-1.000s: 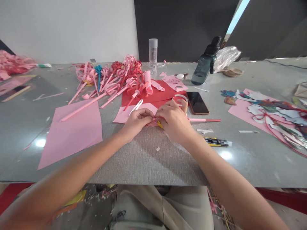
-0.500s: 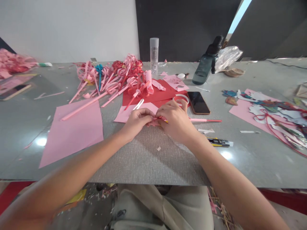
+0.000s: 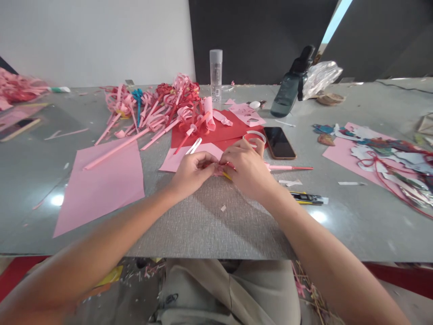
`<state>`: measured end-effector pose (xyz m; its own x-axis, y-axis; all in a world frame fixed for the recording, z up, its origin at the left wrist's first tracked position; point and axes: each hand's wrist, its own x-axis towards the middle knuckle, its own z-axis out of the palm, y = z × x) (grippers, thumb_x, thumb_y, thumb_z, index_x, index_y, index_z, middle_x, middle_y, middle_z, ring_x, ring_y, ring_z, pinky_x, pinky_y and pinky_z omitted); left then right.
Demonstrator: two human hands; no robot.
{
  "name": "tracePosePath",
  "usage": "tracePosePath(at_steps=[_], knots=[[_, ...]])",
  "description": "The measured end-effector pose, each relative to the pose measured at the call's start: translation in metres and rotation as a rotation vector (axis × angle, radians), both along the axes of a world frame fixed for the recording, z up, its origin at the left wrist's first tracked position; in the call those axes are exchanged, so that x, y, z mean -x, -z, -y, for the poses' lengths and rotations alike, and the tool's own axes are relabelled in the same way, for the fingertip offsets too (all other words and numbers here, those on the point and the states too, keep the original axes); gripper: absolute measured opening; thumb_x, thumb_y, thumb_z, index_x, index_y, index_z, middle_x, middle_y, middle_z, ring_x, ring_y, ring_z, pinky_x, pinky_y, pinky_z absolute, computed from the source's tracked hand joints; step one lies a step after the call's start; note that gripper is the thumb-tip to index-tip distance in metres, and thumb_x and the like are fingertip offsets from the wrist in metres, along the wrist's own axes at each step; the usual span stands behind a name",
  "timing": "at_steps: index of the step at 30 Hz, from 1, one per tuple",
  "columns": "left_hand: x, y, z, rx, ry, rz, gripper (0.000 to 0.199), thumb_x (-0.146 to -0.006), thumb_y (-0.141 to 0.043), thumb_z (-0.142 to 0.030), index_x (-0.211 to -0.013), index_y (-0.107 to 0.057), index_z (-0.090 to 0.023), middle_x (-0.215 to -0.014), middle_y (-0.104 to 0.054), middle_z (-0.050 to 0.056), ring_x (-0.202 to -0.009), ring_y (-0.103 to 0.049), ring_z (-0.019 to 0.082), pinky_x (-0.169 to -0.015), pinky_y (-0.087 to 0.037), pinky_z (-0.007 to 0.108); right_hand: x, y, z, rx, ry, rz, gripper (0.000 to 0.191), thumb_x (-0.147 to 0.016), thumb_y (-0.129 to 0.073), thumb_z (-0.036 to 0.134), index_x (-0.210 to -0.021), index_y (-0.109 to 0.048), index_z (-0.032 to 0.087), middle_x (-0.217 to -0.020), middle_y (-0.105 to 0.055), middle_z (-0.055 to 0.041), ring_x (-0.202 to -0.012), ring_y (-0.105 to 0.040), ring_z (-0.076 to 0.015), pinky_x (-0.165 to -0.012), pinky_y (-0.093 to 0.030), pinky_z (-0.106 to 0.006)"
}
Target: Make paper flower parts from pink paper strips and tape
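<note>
Close together over the table's middle, my left hand (image 3: pixel 196 171) and my right hand (image 3: pixel 248 169) pinch the flower end of a paper flower. Its pink and red rolled-paper stem (image 3: pixel 284 168) sticks out to the right from under my right hand. Most of the flower end is hidden by my fingers; bits of red, pink and yellow show between them. Beneath and behind my hands lie a pink paper sheet (image 3: pixel 172 158) and red paper (image 3: pixel 226 140). A white paper loop (image 3: pixel 194 146) rests just beyond my left hand.
Finished paper flowers (image 3: pixel 158 106) are heaped at the back left, near a pink sheet (image 3: pixel 101 189). A phone (image 3: pixel 279 142), a cutter knife (image 3: pixel 309 198) and a tape roll (image 3: pixel 254 136) lie around my right hand. Behind stand a clear bottle (image 3: pixel 216 76) and a dark bottle (image 3: pixel 287 92). Paper cutouts (image 3: pixel 389 158) cover the right.
Both hands stay in nearly the same place, with small finger movements at the flower end. A yellow bit now shows lower, below my right fingers. The view has shifted slightly.
</note>
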<state>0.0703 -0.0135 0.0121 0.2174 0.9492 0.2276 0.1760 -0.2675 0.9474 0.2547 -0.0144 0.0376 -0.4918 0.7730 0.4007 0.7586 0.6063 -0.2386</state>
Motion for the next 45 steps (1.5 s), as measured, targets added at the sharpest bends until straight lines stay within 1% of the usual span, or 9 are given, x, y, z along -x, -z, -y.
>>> tracePosePath(at_steps=[4,9,16,23,26,30,35,40,45], knots=[[0.002,0.005,-0.002,-0.039,-0.001,-0.019,0.007,-0.084,-0.066,-0.02,-0.084,-0.072,-0.016,-0.08,-0.075,0.003,-0.074,-0.071,0.015,-0.071,-0.058,0.027,0.0,-0.004,0.001,0.031,0.005,0.002,0.024,-0.096,-0.056,0.012,-0.084,-0.075,0.021,-0.094,-0.077,-0.0042,-0.108,-0.056,-0.0271,-0.105,-0.02,-0.051],[0.003,0.005,-0.002,-0.083,-0.035,-0.091,0.006,-0.083,-0.068,-0.019,-0.086,-0.072,-0.016,-0.084,-0.076,0.003,-0.076,-0.07,0.015,-0.068,-0.055,0.025,0.002,-0.006,0.002,0.036,0.027,-0.024,0.025,-0.091,-0.055,0.007,-0.081,-0.074,0.021,-0.094,-0.078,-0.0035,-0.107,-0.057,-0.0266,-0.105,-0.021,-0.05],[0.0,-0.001,0.002,-0.003,0.005,-0.001,0.01,-0.088,-0.065,-0.025,-0.085,-0.068,-0.016,-0.08,-0.074,0.003,-0.069,-0.068,0.013,-0.064,-0.054,0.024,0.003,-0.001,0.002,-0.002,0.041,-0.062,0.022,-0.091,-0.057,0.012,-0.082,-0.075,0.02,-0.093,-0.078,-0.0024,-0.105,-0.057,-0.0257,-0.104,-0.02,-0.048],[0.005,0.005,-0.002,-0.013,0.009,-0.12,0.011,-0.089,-0.065,-0.025,-0.085,-0.071,-0.016,-0.08,-0.075,0.004,-0.072,-0.069,0.015,-0.066,-0.053,0.025,0.003,0.0,0.002,-0.005,0.03,-0.039,0.027,-0.092,-0.054,0.012,-0.078,-0.075,0.021,-0.091,-0.078,-0.0026,-0.105,-0.057,-0.0257,-0.105,-0.02,-0.048],[0.006,0.007,-0.004,-0.021,-0.013,-0.146,0.013,-0.089,-0.065,-0.025,-0.082,-0.07,-0.016,-0.076,-0.073,0.004,-0.066,-0.066,0.013,-0.062,-0.05,0.025,0.003,-0.002,0.002,-0.004,0.044,-0.077,0.026,-0.094,-0.054,0.014,-0.089,-0.078,0.023,-0.102,-0.079,-0.0015,-0.109,-0.058,-0.0256,-0.105,-0.021,-0.047],[0.006,0.005,-0.006,0.013,0.027,-0.083,0.02,-0.091,-0.064,-0.031,-0.081,-0.07,-0.015,-0.074,-0.072,0.004,-0.063,-0.063,0.012,-0.06,-0.048,0.024,0.001,-0.005,0.002,-0.038,0.087,-0.153,0.025,-0.098,-0.054,0.019,-0.106,-0.077,0.025,-0.114,-0.078,-0.001,-0.112,-0.059,-0.0254,-0.106,-0.023,-0.046],[0.006,0.004,-0.008,0.079,-0.028,0.005,0.018,-0.088,-0.069,-0.033,-0.081,-0.071,-0.016,-0.069,-0.07,0.003,-0.062,-0.063,0.012,-0.059,-0.049,0.023,-0.002,-0.005,0.0,-0.068,0.113,-0.177,0.026,-0.1,-0.051,0.025,-0.108,-0.076,0.026,-0.113,-0.078,-0.0027,-0.113,-0.06,-0.0269,-0.102,-0.029,-0.045],[0.006,0.007,-0.011,0.115,-0.102,0.098,0.012,-0.083,-0.069,-0.027,-0.077,-0.07,-0.016,-0.069,-0.067,0.002,-0.061,-0.062,0.011,-0.058,-0.049,0.022,-0.002,-0.005,-0.001,0.002,0.11,-0.131,0.026,-0.099,-0.052,0.025,-0.11,-0.076,0.025,-0.114,-0.078,-0.0039,-0.108,-0.061,-0.0269,-0.095,-0.035,-0.043],[0.009,0.009,-0.015,0.104,-0.14,0.114,0.009,-0.08,-0.072,-0.025,-0.077,-0.07,-0.016,-0.072,-0.069,0.002,-0.063,-0.062,0.011,-0.059,-0.048,0.021,-0.005,-0.004,-0.006,-0.002,0.116,-0.19,0.03,-0.097,-0.054,0.022,-0.119,-0.075,0.024,-0.12,-0.076,-0.0064,-0.114,-0.061,-0.0289,-0.098,-0.04,-0.044]])
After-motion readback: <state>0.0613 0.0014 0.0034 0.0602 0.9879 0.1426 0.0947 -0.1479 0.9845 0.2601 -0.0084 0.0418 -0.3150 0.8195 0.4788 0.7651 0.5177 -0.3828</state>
